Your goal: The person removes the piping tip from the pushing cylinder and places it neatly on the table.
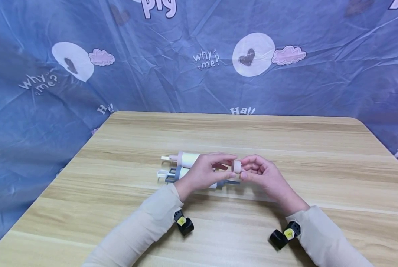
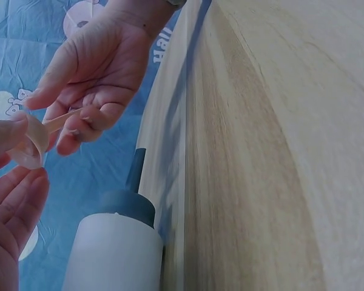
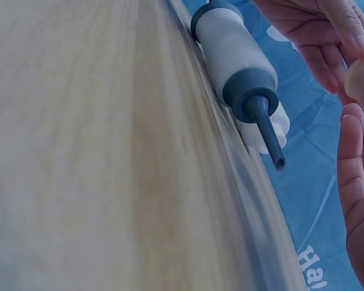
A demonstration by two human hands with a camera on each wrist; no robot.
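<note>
A pale pink nozzle cap, a round cup with a thin spout, is held up between both hands above the table. My left hand pinches its wide rim between thumb and fingers. My right hand has its fingers curled about the spout, which the left wrist view shows reaching into them. Below the left hand lies a white syringe-like tube with blue-grey ends, its narrow blue spout pointing right. Beside it on the far side lies a similar tube with pink ends, partly hidden by the left hand.
The wood-grain table stretches around the hands. A blue printed cloth hangs behind and at the left. Black wrist cameras sit on both cuffs, low over the tabletop.
</note>
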